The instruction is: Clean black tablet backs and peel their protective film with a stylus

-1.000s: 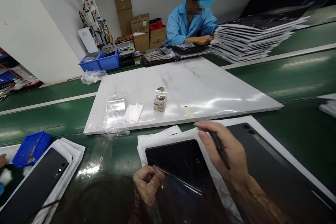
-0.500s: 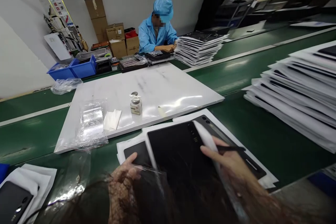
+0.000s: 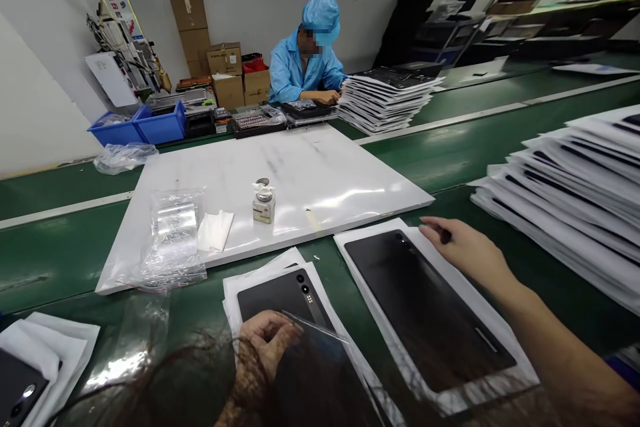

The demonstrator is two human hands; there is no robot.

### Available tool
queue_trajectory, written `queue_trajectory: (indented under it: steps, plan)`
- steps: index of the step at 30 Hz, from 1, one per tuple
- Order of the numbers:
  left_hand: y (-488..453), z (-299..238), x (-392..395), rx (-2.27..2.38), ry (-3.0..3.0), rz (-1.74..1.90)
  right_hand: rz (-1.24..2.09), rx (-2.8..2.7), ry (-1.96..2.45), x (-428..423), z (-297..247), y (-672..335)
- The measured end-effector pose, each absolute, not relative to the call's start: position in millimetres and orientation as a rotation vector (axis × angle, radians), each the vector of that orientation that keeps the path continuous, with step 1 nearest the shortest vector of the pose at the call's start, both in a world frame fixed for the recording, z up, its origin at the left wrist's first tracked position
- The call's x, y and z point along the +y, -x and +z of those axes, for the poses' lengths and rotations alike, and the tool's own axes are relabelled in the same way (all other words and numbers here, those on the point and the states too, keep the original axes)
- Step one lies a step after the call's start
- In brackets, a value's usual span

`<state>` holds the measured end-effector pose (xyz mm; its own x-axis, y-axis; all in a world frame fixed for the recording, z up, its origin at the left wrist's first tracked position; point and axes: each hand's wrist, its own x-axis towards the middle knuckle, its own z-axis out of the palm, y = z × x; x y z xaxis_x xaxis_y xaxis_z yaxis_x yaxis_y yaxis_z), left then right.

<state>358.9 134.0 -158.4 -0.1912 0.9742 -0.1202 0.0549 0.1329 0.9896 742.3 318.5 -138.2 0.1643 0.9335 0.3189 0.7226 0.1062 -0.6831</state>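
Dark gray tablet (image 3: 313,367), back up with two lenses near its upper corner, lies on white sheets (image 3: 230,287) on the green counter (image 3: 440,197), straight ahead of the person; loose hair blurs its lower part. The left hand (image 3: 264,343) is over its left side, thumb and forefinger pinching the edge of a clear film (image 3: 320,329) that slants across the back. Just to the right, a second tablet (image 3: 425,307) lies back up on its own white paper (image 3: 345,245). Beside its upper corner is the right hand (image 3: 463,250), fingers curled around a dark object (image 3: 445,235) that is mostly hidden; whether the hand touches the paper I cannot tell.

At the lower left, another dark device (image 3: 20,380) shows partly on folded paper (image 3: 75,337). On the right rises a stack of paper-interleaved dark panels (image 3: 560,193).

Beyond the tablets, a white board (image 3: 320,167) carries a clear plastic packet (image 3: 175,233), a folded tissue (image 3: 215,230) and a small square bottle (image 3: 263,207) with a metal top. Farther off are two blue bins (image 3: 163,125), a co-worker (image 3: 305,70) in blue cap and jacket beside another stack (image 3: 387,103), and cardboard boxes (image 3: 193,33) against the wall.
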Motion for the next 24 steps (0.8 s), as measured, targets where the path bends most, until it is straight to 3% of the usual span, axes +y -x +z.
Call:
queue_trajectory:
  steps: [8,13,18,24]
  plan:
    - [-359,-159,129,1.527,-1.142,1.103,0.410,-2.018,1.121,374,-114,-555]
    - [-358,-144,127,1.612,-1.188,1.081,0.368,-2.027,1.096,401,-112,-467]
    - [-358,-137,129,1.650,-1.251,1.084,0.362,-1.990,1.129,398,-119,-456]
    - [-358,-156,125,1.568,-1.259,1.085,0.371,-1.858,1.007,317,-140,-518]
